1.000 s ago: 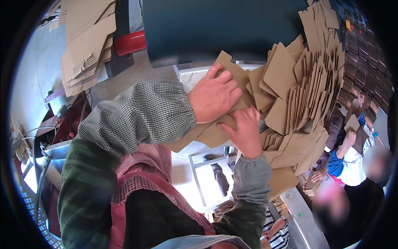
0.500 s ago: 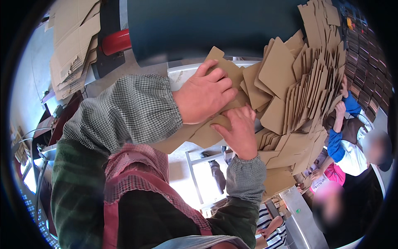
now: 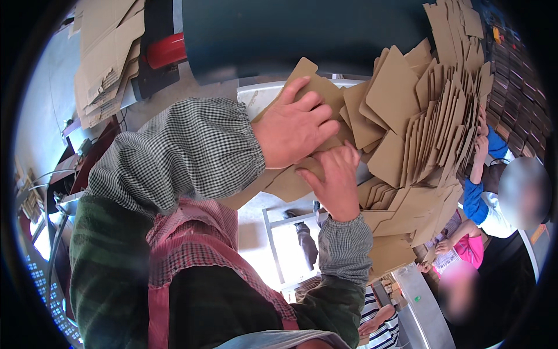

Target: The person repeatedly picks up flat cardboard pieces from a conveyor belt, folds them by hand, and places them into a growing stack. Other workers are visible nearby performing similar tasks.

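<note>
A flat brown cardboard piece point(image 3: 322, 90) with rounded corners lies across a pale metal surface, tilted slightly toward me. My left hand point(image 3: 297, 125) is closed over it from above, fingers bent and the knuckles raised. Just below and to the right, my right hand point(image 3: 334, 183) grips the cardboard near a fold, its thumb stretched left along a flap and its fingers curled. The two hands almost touch. The lower flaps point(image 3: 288, 186) of the cardboard stick out beneath my hands. My fingertips are partly hidden, so their exact hold does not show.
A large loose heap of cut cardboard pieces point(image 3: 433, 131) rises at right. A dark machine panel point(image 3: 302, 35) spans the far side, with a red cylinder point(image 3: 165, 52) to its left. More flat cardboard point(image 3: 110, 55) is stacked far left. Other people point(image 3: 494, 198) work at right.
My left hand has shifted slightly right, and its fingers have moved a little apart on the cardboard. The right hand stays nearly in place. The whole view has tilted slightly.
</note>
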{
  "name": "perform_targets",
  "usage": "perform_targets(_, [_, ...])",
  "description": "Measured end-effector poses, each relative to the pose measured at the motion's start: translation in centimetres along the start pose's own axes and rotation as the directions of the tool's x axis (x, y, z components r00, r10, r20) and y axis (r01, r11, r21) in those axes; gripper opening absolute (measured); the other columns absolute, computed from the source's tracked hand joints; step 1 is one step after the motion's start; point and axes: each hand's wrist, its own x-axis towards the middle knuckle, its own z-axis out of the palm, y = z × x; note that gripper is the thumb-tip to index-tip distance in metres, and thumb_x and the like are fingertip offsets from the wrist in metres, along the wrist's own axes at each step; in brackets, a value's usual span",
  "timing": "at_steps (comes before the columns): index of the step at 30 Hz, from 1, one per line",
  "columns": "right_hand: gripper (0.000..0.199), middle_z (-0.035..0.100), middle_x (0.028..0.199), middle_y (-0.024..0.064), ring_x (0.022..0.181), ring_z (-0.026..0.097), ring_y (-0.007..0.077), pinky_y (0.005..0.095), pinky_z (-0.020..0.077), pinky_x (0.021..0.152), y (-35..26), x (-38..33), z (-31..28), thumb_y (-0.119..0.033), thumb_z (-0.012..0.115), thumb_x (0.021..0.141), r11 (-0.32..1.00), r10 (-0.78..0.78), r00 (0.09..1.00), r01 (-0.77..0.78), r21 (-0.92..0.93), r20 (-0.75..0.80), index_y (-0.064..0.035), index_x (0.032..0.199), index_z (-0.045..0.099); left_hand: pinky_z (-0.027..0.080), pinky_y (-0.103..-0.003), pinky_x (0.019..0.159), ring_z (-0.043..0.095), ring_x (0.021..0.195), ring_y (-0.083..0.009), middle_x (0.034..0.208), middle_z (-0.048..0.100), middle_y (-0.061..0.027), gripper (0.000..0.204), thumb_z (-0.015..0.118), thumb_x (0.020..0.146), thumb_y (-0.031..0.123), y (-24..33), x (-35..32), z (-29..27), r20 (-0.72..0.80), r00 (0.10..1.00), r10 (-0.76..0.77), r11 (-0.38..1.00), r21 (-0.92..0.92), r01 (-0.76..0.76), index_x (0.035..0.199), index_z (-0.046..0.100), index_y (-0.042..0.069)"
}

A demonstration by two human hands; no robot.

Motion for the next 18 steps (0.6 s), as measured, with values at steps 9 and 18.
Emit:
perform_targets(9, [0.035, 0.056, 0.090, 0.0088, 0.097, 0.051, 0.0285, 0.0522, 0.0322, 0.103, 0.9, -0.4, 0.4, -0.027, 0.079, 0.073, 0.999, -0.033, 0.999, 0.033, 0.023, -0.012, -0.0055, 0.092, 0.059, 0.015, -0.056, 0.115, 0.047, 0.117, -0.0245, 0.110, 0.054, -0.0030, 0.065, 0.083, 0.061, 0.032, -1.0, -0.4, -0.6, 0.089, 0.989, 0.119, 0.992, 0.033, -0.122, 0.117, 0.055, 0.015])
perform_targets(18, [0.035, 0.057, 0.088, 0.0080, 0.094, 0.052, 0.0290, 0.0512, 0.0326, 0.101, 0.8, 0.0, 0.7, -0.024, 0.080, 0.070, 0.998, -0.056, 0.997, 0.058, 0.029, -0.059, -0.0049, 0.091, 0.060, 0.013, -0.057, 0.116, 0.045, 0.122, -0.0259, 0.115, 0.054, -0.0033, 0.066, 0.084, 0.058, 0.030, 0.5, -0.1, -0.1, 0.086, 0.996, 0.029, 0.999, 0.036, -0.032, 0.115, 0.055, 0.015])
